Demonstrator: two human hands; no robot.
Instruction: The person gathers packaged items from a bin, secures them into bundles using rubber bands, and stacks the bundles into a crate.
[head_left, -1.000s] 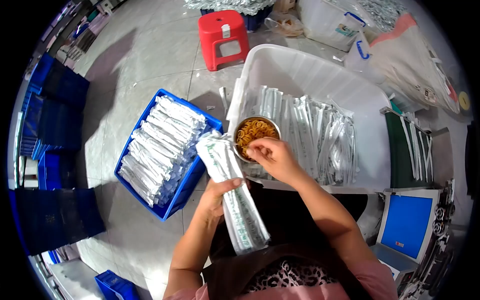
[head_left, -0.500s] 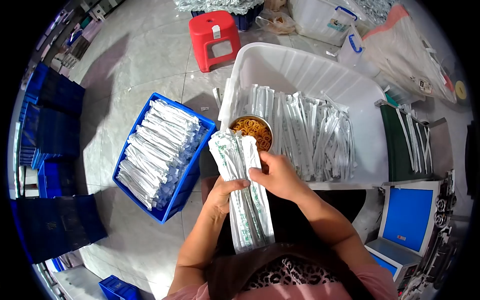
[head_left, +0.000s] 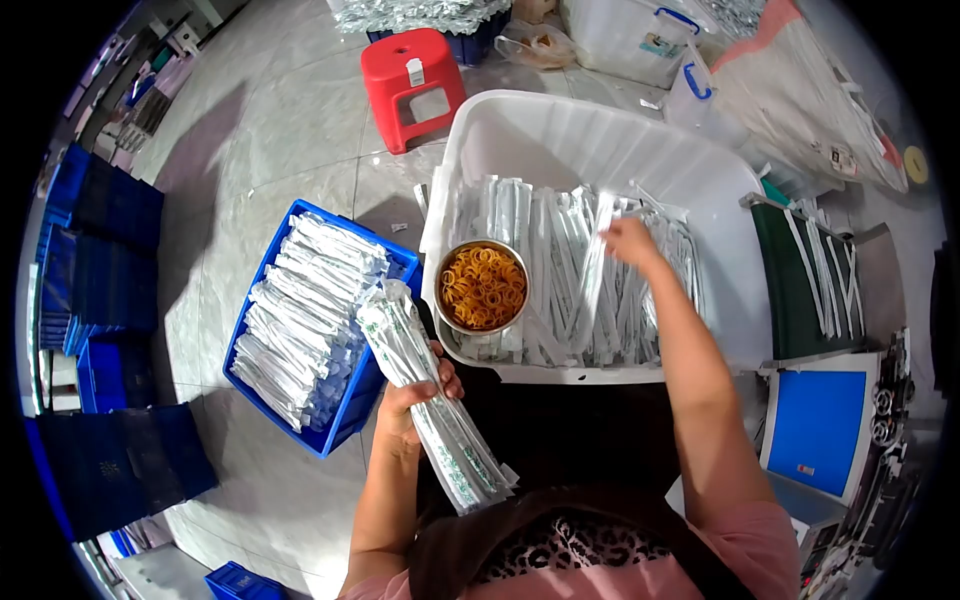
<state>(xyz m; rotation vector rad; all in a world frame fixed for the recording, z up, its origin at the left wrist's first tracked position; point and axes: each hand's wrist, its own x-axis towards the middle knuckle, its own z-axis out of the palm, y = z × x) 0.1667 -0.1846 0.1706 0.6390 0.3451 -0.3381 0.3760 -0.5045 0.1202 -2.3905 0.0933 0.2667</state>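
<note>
My left hand [head_left: 415, 395] is wrapped round a bundle of long, thin white packets with green print [head_left: 432, 400], which slants across my lap. Over the white tub [head_left: 700, 350], my right hand [head_left: 630, 243] pinches a single long white packet [head_left: 592, 275] near its upper end. Many more loose packets [head_left: 560, 230] lie in the tub beneath it. What the packets contain cannot be made out. A round metal bowl of orange-brown rubber bands [head_left: 483, 287] sits at the tub's near left corner, between my two hands.
A blue crate [head_left: 345, 440] filled with bundled white packets stands left of the tub. Beyond is a red stool [head_left: 412, 70]. Stacked blue crates [head_left: 110, 220] line the left side. A machine with a blue panel [head_left: 815, 430] is at the right.
My right hand has left the bundle and reached out to the packets in the tub. The left hand has carried the bundle left and tilted it, uncovering the bowl.
</note>
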